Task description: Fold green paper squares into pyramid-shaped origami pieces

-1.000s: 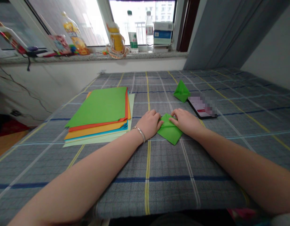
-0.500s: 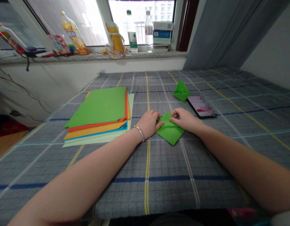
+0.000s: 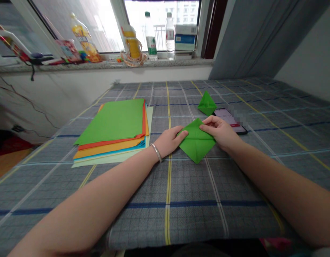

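Observation:
A green folded paper [image 3: 196,144], diamond-shaped with a crease running across its middle, is held between my two hands. My left hand [image 3: 170,141], with a silver bangle at the wrist, pinches its left corner, thumb on top. At the upper right edge, my right hand [image 3: 219,131] grips the paper between thumb and fingers. The fingers under the paper are hidden. Just beyond my right hand stands another green folded paper piece [image 3: 207,103], with a pointed top.
A phone [image 3: 229,120] lies beside my right hand. To the left is a stack of coloured paper [image 3: 113,121], green on top. Plaid cloth [image 3: 143,221] covers the table. Bottles [image 3: 151,37] and boxes [image 3: 185,39] line the windowsill [image 3: 175,62].
The paper has been tilted up and shows more of its face. My right hand has moved slightly right and farther away; my left hand has shifted a little.

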Demonstrator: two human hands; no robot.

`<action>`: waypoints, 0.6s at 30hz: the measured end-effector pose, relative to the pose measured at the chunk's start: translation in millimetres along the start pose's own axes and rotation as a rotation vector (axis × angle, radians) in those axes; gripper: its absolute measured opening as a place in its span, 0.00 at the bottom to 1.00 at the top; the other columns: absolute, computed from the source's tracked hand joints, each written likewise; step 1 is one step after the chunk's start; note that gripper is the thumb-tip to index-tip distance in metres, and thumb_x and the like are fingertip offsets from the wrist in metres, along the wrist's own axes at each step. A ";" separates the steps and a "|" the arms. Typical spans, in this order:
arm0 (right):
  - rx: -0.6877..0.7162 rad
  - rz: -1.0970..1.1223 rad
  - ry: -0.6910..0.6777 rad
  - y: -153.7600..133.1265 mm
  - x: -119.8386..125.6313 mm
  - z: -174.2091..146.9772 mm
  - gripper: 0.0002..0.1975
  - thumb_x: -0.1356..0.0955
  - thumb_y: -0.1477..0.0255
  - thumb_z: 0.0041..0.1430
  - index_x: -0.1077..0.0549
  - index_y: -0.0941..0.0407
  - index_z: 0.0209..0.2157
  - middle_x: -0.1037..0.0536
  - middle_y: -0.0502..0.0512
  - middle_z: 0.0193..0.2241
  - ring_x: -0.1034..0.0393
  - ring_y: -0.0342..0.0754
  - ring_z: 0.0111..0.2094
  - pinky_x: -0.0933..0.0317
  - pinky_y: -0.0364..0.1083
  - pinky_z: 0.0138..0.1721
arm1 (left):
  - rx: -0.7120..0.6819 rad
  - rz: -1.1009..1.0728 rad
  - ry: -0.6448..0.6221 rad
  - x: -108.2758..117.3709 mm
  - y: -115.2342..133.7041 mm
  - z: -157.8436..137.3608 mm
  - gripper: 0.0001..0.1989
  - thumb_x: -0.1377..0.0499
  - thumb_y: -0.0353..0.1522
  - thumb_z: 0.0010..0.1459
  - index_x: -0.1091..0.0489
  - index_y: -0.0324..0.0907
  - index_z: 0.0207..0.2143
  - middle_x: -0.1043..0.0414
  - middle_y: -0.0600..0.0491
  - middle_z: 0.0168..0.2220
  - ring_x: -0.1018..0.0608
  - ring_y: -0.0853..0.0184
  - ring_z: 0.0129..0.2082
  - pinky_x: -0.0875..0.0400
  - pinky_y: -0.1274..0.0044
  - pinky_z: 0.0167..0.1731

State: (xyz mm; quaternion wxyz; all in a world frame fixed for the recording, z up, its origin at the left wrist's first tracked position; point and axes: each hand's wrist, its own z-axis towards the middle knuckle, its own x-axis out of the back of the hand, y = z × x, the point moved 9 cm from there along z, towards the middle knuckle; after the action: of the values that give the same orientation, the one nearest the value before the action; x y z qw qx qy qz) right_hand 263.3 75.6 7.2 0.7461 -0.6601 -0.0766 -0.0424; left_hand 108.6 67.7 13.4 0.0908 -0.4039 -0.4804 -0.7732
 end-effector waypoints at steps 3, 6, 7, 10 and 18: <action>0.027 -0.010 0.006 -3.6 0.4 -0.8 0.16 0.28 0.60 0.44 0.35 0.51 0.30 0.23 0.51 0.31 0.28 0.49 0.32 0.35 0.48 0.32 | -0.017 -0.009 0.028 2.4 3.7 -1.3 0.15 0.52 0.40 0.64 0.37 0.41 0.28 0.35 0.57 0.26 0.32 0.69 0.28 0.39 0.77 0.31; 0.031 0.011 0.018 -4.0 0.6 -1.5 0.16 0.27 0.61 0.43 0.35 0.51 0.30 0.24 0.50 0.31 0.28 0.49 0.32 0.35 0.48 0.33 | -0.018 0.000 0.046 3.7 5.2 -1.5 0.15 0.50 0.39 0.63 0.38 0.41 0.27 0.36 0.58 0.25 0.32 0.70 0.28 0.40 0.77 0.31; 0.032 0.020 0.022 -4.2 0.5 -1.7 0.16 0.27 0.62 0.43 0.35 0.51 0.30 0.24 0.50 0.31 0.29 0.48 0.32 0.35 0.48 0.33 | -0.018 -0.002 0.049 3.8 5.4 -1.4 0.14 0.50 0.39 0.63 0.38 0.41 0.27 0.37 0.58 0.25 0.33 0.70 0.28 0.40 0.77 0.31; 0.046 0.028 0.020 -5.9 -1.0 -2.0 0.15 0.28 0.62 0.43 0.35 0.51 0.31 0.25 0.50 0.30 0.29 0.48 0.33 0.36 0.48 0.34 | -0.016 -0.018 0.051 3.4 5.6 -0.9 0.13 0.49 0.38 0.63 0.37 0.41 0.27 0.38 0.58 0.25 0.33 0.70 0.28 0.40 0.77 0.31; 0.094 -0.067 -0.003 -13.5 -4.3 -4.3 0.13 0.31 0.58 0.50 0.31 0.52 0.31 0.29 0.49 0.26 0.34 0.46 0.28 0.40 0.47 0.32 | -0.017 -0.064 0.069 3.7 7.2 -0.4 0.13 0.49 0.37 0.63 0.38 0.41 0.27 0.36 0.57 0.26 0.33 0.70 0.29 0.38 0.77 0.33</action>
State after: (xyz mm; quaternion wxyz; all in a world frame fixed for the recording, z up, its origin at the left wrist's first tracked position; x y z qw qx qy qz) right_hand 257.1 69.5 19.2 0.7742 -0.6216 -0.1016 -0.0629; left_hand 109.8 64.6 20.7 0.0791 -0.3620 -0.4831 -0.7933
